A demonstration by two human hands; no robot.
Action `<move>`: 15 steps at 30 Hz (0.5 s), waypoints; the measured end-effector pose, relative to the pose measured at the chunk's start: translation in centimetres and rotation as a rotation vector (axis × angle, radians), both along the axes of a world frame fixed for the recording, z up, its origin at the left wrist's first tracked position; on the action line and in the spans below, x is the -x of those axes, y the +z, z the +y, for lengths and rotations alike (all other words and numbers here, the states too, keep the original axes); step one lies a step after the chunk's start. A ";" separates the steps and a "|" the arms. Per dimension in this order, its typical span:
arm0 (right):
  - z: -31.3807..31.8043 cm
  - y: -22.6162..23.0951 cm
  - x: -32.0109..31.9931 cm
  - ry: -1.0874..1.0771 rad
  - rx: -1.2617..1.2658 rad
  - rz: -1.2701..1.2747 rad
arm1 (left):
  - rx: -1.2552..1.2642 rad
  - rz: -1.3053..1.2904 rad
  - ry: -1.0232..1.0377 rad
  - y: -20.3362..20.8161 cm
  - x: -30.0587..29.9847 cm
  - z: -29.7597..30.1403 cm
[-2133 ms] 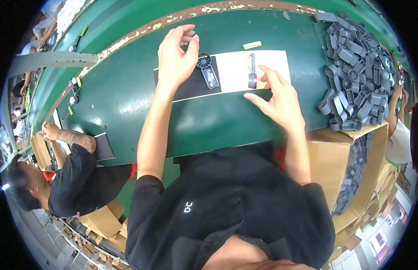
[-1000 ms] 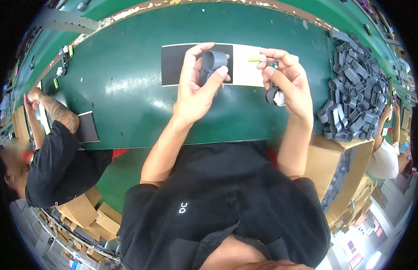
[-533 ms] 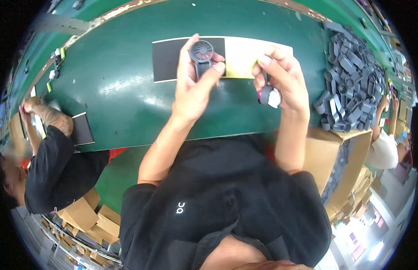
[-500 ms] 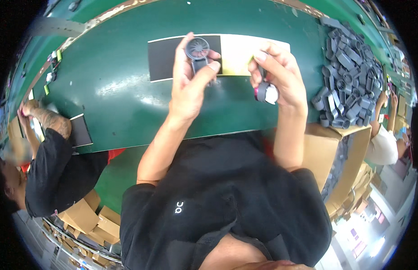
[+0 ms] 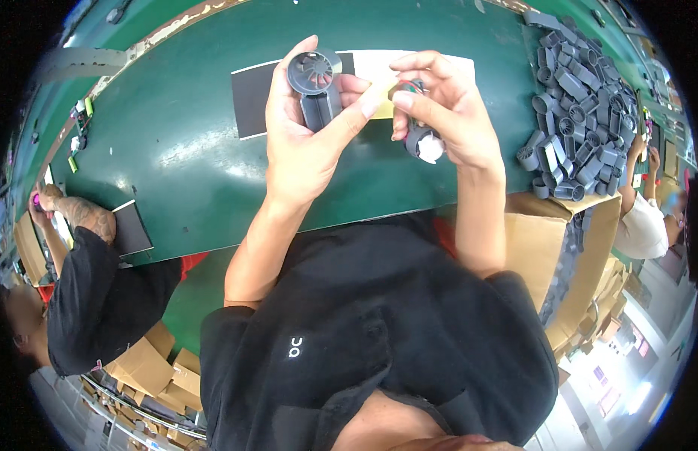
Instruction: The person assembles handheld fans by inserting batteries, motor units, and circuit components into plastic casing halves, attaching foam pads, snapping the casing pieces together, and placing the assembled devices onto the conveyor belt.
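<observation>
Upper centre-left of the frame: my left grip (image 5: 304,154) is clamped around the gray housing (image 5: 319,109), its round, spoked end facing up. I judge the shell light, stiff and rather smooth, best held by the long body, sparing the thin spokes. Upper centre-right: my right grip (image 5: 458,124) is closed on the dark motor unit (image 5: 418,137), whose white-faced round end hangs below my fingers. Its thin wires (image 5: 414,86) look fragile; the rigid body offers the safer hold. Upper right: similar gray housings (image 5: 578,113) lie heaped on the table (image 5: 191,199).
</observation>
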State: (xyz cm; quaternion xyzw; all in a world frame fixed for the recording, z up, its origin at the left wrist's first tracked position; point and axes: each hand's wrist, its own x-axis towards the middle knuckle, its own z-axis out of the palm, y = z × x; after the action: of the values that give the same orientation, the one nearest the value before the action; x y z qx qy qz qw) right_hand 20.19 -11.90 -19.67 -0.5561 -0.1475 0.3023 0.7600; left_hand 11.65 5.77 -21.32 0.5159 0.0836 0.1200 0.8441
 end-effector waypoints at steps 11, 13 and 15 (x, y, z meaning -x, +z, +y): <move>0.3 1.3 1.8 -0.121 0.080 -0.281 | -0.060 0.055 0.035 0.4 0.7 0.3; 0.3 1.5 1.7 -0.123 0.101 -0.273 | -0.057 0.071 0.020 0.4 0.7 0.3; 0.4 1.7 1.7 -0.123 0.119 -0.263 | -0.046 0.068 0.027 0.4 0.9 0.6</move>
State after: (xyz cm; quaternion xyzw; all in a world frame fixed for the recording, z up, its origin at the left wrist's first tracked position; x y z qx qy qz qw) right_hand 18.48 -11.52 -18.01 -0.6431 -0.1934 0.1879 0.7167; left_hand 10.80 6.33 -20.94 0.5375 0.1165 0.1159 0.8271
